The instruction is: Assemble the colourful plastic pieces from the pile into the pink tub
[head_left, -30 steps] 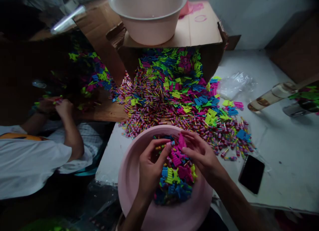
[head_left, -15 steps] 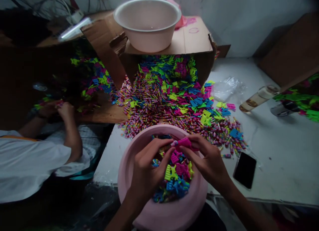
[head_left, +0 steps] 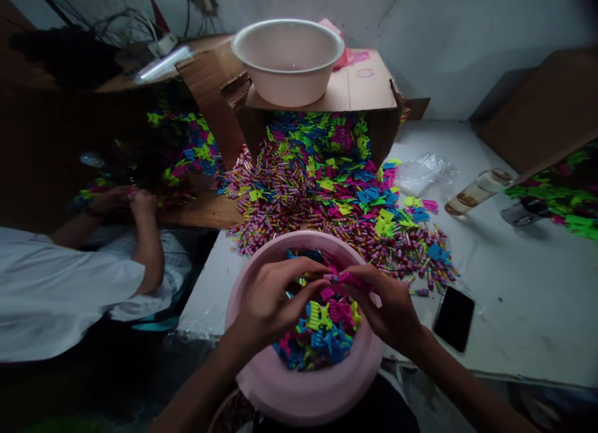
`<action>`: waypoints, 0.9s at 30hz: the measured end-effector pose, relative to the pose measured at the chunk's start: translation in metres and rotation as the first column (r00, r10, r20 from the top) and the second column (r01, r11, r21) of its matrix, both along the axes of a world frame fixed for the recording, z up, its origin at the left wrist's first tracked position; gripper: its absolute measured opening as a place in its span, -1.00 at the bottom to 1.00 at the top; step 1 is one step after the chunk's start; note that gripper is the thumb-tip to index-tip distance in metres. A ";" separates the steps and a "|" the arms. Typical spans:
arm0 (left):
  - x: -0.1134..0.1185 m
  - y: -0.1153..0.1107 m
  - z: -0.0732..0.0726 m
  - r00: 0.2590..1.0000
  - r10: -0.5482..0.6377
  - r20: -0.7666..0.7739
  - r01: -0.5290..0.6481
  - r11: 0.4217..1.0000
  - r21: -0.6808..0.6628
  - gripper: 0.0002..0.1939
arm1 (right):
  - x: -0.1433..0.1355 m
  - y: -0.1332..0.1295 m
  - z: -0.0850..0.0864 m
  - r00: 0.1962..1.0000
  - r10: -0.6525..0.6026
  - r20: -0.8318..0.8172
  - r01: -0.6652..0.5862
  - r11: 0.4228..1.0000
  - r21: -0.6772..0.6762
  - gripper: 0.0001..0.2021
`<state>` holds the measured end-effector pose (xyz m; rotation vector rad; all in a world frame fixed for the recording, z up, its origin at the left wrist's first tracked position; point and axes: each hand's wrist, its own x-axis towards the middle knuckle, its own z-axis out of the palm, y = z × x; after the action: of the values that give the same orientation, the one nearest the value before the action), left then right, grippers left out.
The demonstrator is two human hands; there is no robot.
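Over the pink basin (head_left: 308, 392), my two hands meet fingertip to fingertip. My right hand (head_left: 391, 305) pinches a bright pink plastic piece (head_left: 348, 278), partly covered by the fingers. At its left end, my left hand (head_left: 275, 299) grips a small striped tube (head_left: 332, 278) between thumb and forefinger. The two parts touch; whether one sits inside the other I cannot tell. Below, the basin holds a heap of comb-like plastic pieces (head_left: 320, 314) in yellow, pink and blue.
Striped tubes (head_left: 275, 190) and coloured plastic pieces (head_left: 322, 134) spill from a cardboard box (head_left: 374, 87). A white bowl (head_left: 287, 87) sits on top. To the right are a phone (head_left: 454, 319), a bottle (head_left: 476, 193) and a metal cup (head_left: 523, 212). A co-worker's hands (head_left: 140, 202) are at left.
My fingers have closed further over the pink piece and tube, hiding more of both. The camera view has shifted slightly.
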<state>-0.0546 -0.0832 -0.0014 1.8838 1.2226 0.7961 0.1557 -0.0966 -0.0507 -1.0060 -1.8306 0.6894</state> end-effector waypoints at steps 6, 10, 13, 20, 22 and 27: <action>-0.007 0.004 -0.016 0.999 -0.016 0.038 0.023 0.984 -0.177 -0.77 | -0.006 -0.006 -0.017 0.999 -0.002 -0.042 -0.006 0.982 -0.186 -0.93; -0.011 0.014 -0.031 0.989 -0.131 0.063 0.142 0.962 -0.233 -0.74 | -0.006 0.008 -0.026 0.996 0.025 -0.089 -0.054 0.939 -0.339 -0.86; -0.018 0.041 -0.039 0.939 -0.344 0.015 0.342 0.925 -0.165 -0.68 | 0.000 0.023 -0.031 0.990 0.094 -0.102 -0.129 0.888 -0.441 -0.79; -0.078 0.160 -0.092 0.871 0.032 -0.491 0.057 0.985 0.165 -0.42 | 0.018 0.057 -0.061 0.979 0.182 0.087 -0.142 0.929 -0.342 -0.67; -0.094 0.187 -0.116 0.828 0.021 -0.561 0.083 0.984 0.159 -0.22 | 0.032 0.080 -0.088 0.989 0.022 0.147 0.017 0.965 -0.261 -0.64; -0.091 0.222 -0.171 0.780 -0.045 -0.624 0.159 0.979 0.128 -0.29 | 0.088 0.154 -0.162 0.789 -0.529 0.313 0.586 0.801 -0.122 -0.50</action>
<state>-0.1454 0.1391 -0.1729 2.4476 1.4466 0.2093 0.2435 0.0578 -0.2125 -1.7691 -1.5580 0.3931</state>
